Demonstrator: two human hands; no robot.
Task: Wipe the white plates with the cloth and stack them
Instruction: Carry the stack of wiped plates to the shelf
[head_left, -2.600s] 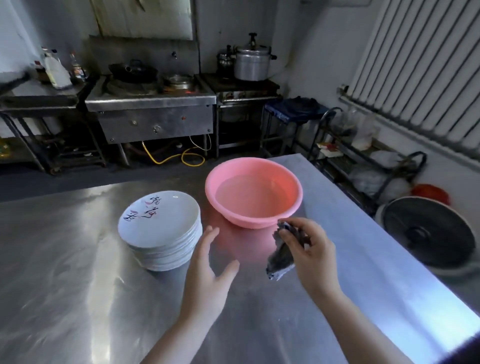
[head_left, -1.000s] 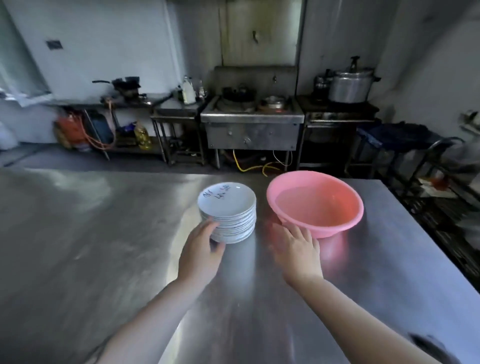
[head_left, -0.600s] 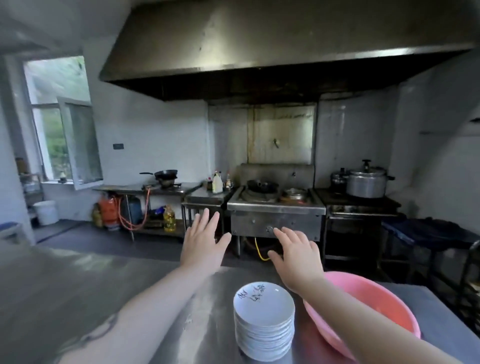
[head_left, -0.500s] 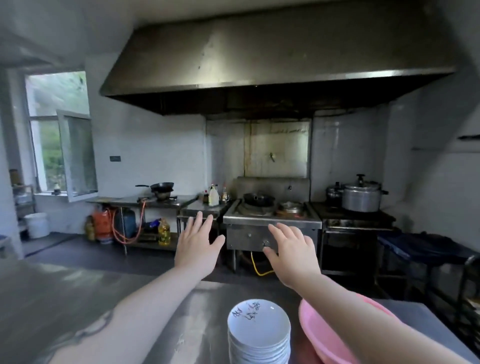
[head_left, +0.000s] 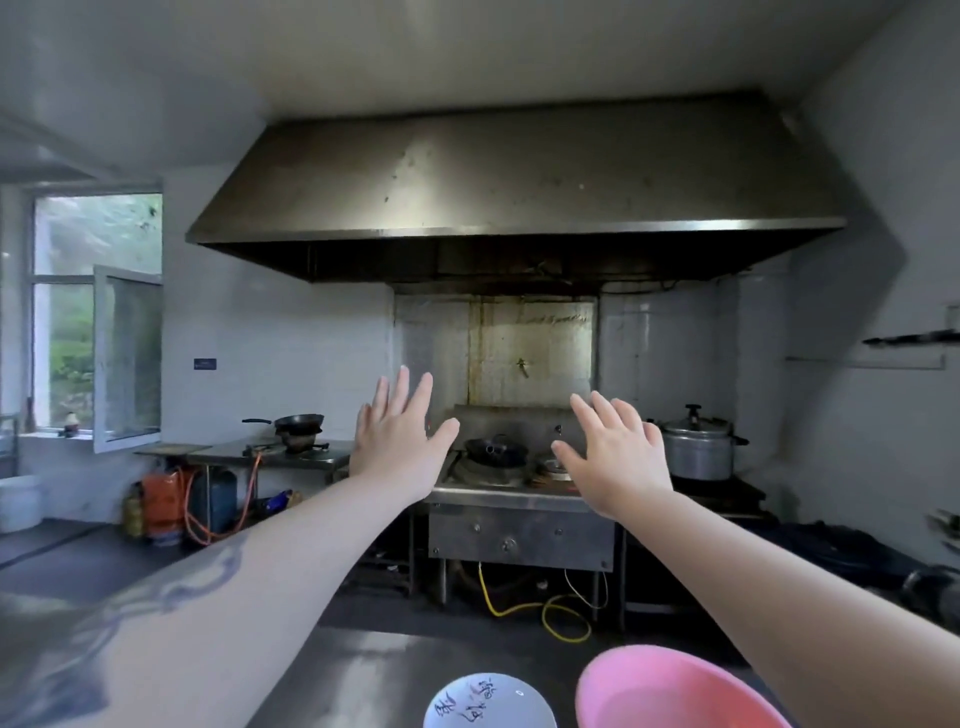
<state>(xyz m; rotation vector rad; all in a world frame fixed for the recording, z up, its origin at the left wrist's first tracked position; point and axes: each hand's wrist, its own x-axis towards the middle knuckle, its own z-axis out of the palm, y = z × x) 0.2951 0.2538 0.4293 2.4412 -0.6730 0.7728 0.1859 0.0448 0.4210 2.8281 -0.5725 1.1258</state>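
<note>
Both of my arms are stretched out in front of me at chest height. My left hand (head_left: 397, 444) is spread with straight fingers and holds nothing. My right hand (head_left: 618, 457) is spread the same way, also holding nothing. At the very bottom edge the top white plate (head_left: 488, 701) of the stack shows, with dark writing on it. The cloth is not in view.
A pink basin (head_left: 675, 691) sits right of the plates on the steel table (head_left: 363, 675). Across the aisle stand a steel stove (head_left: 519, 499) with a wok, a pressure cooker (head_left: 696, 449), a side table (head_left: 244, 452), gas bottles and a large hood (head_left: 519, 197).
The view has tilted up from the table to the kitchen wall. Both hands rose from beside the plates into the air, fingers spread; the cloth my right hand held earlier is gone from it.
</note>
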